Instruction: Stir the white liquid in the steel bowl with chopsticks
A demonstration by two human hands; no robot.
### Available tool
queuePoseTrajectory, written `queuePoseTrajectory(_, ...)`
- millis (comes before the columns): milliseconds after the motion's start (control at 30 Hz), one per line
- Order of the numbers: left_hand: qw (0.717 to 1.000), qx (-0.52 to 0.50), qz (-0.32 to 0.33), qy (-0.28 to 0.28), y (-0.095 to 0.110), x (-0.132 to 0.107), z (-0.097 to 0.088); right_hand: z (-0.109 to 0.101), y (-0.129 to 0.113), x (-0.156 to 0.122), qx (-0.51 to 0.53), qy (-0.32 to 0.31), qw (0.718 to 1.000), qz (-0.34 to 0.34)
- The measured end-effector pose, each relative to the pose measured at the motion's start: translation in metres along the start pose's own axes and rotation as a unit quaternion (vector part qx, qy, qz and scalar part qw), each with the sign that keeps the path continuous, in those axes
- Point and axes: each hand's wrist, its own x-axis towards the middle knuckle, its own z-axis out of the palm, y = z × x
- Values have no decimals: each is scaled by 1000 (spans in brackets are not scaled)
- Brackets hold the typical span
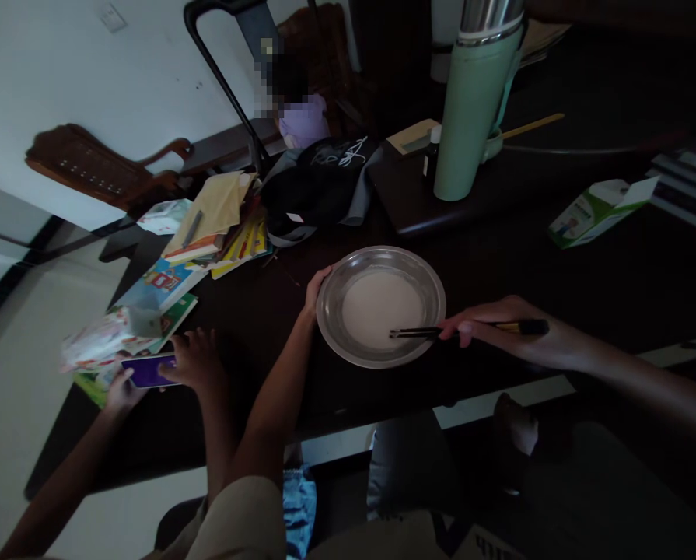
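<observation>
A round metal bowl (381, 264) holding a pale, smooth liquid stands on the dark table (557, 257). My left hand (314, 292) grips the bowl's left rim, thumb over the edge. My right hand (487, 327) is closed round a pair of dark chopsticks (417, 333). It reaches in from the right, and the chopstick tips rest in the liquid near the bowl's right side.
Another person's two hands (193, 359) hold a purple phone (148, 370) at the table's left end, beside a pile of books (208, 233). Behind the bowl are a black bag (318, 183), a green flask (470, 109), a small bottle (431, 155) and a green-white carton (598, 210).
</observation>
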Motion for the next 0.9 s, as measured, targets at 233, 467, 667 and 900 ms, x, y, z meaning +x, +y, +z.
queuePoseTrajectory(233, 999, -19, -9, 31, 2, -3, 6, 31, 9, 35, 26, -4, 998, -53)
queuePoseTrajectory(467, 1000, -12, -24, 1, 2, -3, 2, 22, 23, 59, 4, 48, 997, -62)
queuePoseTrajectory(667, 1000, -12, -20, 11, 1, -3, 0, 3, 27, 41, 10, 116, 992, -40)
queuePoseTrajectory(900, 1000, -14, -14, 5, 3, -4, 1, -14, 6, 2, -26, 91, 995, 8)
